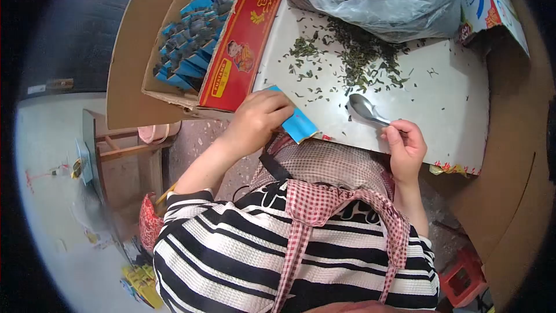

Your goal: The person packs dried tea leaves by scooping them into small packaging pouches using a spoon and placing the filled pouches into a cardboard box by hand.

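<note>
My left hand [262, 117] is closed on a flat blue packet [302, 126] at the near edge of the white tabletop, beside the red box. Its fingertips are partly hidden, and the packet slants down to the right. A metal spoon [364, 108] is pinched by its handle in my right hand [407, 146]. The bowl of the spoon points up and left, low over the tabletop or touching it, and I see no leaves in it. Loose dried leaves [362, 64] that look like tea are scattered just beyond the spoon.
A clear plastic bag [417, 16] full of dried leaves stands at the back. On the left, a red cardboard box [246, 40] holds many blue packets [200, 29]. A white printed carton [492, 0] is at the back right, near brown cardboard [515, 156]. The white tabletop [446, 101] ends close to my body.
</note>
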Tool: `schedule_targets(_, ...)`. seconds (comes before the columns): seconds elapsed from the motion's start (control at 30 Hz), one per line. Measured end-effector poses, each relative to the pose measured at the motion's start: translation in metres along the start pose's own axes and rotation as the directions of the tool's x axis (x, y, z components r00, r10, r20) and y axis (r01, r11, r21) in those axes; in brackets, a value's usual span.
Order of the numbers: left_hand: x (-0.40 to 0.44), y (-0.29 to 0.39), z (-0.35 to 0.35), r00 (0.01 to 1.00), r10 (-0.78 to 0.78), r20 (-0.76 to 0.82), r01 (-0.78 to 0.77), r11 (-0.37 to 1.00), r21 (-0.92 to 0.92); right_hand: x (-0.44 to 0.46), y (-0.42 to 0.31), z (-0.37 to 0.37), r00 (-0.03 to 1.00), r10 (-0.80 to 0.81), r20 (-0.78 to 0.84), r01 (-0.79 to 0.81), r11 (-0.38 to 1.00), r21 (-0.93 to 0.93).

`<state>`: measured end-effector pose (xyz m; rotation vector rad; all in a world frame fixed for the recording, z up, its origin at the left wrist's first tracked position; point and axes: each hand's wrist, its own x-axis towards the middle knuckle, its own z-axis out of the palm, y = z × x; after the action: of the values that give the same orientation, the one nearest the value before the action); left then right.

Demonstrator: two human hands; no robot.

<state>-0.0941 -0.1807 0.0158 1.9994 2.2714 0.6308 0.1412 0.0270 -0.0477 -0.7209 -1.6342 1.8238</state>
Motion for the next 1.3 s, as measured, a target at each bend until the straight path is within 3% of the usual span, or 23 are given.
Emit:
schedule_targets(0.13,-0.004,-0.007,0.002,0.999,-0.03,0.037,0.029,0.999,0.037,-0.001,-0.005,-0.005,0.996,0.026,-0.09,-0.016,0.993,0.12)
schedule_targets(0.23,0.018,-0.015,0.016,0.998,0.042,-0.04,-0.04,0.998,0.054,-0.003,-0.009,-0.01,0.988,-0.005,-0.154,0.03,0.987,0.158)
schedule_targets(0.5,0.118,-0.023,0.045,0.987,0.158,0.034,-0.16,0.985,0.06,-0.005,0.001,-0.015,0.981,-0.005,-0.192,0.046,0.977,0.21)
schedule_targets(0.53,0.122,-0.02,0.041,0.967,0.24,-0.09,-0.234,0.969,0.074,-0.005,0.002,-0.016,0.981,0.002,-0.193,0.046,0.969,0.243)
schedule_targets(0.57,0.121,-0.016,0.035,0.967,0.241,-0.086,-0.235,0.969,0.073,-0.005,0.002,-0.017,0.981,0.005,-0.195,0.044,0.969,0.245)
schedule_targets(0.63,0.107,-0.011,0.02,0.959,0.229,-0.169,-0.215,0.971,0.102,-0.005,0.003,-0.019,0.979,0.017,-0.201,0.035,0.966,0.256)
schedule_targets(0.67,0.095,-0.011,0.014,0.96,0.23,-0.161,-0.216,0.971,0.104,-0.005,0.004,-0.019,0.979,0.022,-0.203,0.033,0.964,0.263)
schedule_targets(0.73,0.067,-0.011,0.0,0.997,0.076,-0.024,-0.072,0.989,0.128,-0.003,0.004,-0.019,0.984,0.013,-0.178,0.037,0.96,0.277)
schedule_targets(0.93,0.024,-0.022,0.016,0.995,-0.056,-0.085,0.062,0.996,0.068,-0.002,0.004,-0.02,0.989,0.026,-0.143,0.013,0.964,0.264)
schedule_targets(1.07,0.048,-0.046,0.034,0.974,-0.087,-0.207,0.117,0.983,0.139,-0.003,0.002,-0.019,0.988,0.041,-0.145,-0.001,0.964,0.267)
schedule_targets(1.17,0.083,-0.063,0.051,0.967,-0.078,-0.244,0.099,0.992,0.076,-0.004,0.003,-0.019,0.986,0.031,-0.162,0.013,0.964,0.265)
schedule_targets(1.3,0.127,-0.039,0.055,0.977,-0.103,-0.185,0.114,0.992,0.054,-0.005,0.0,-0.016,0.981,0.022,-0.195,0.026,0.969,0.244)
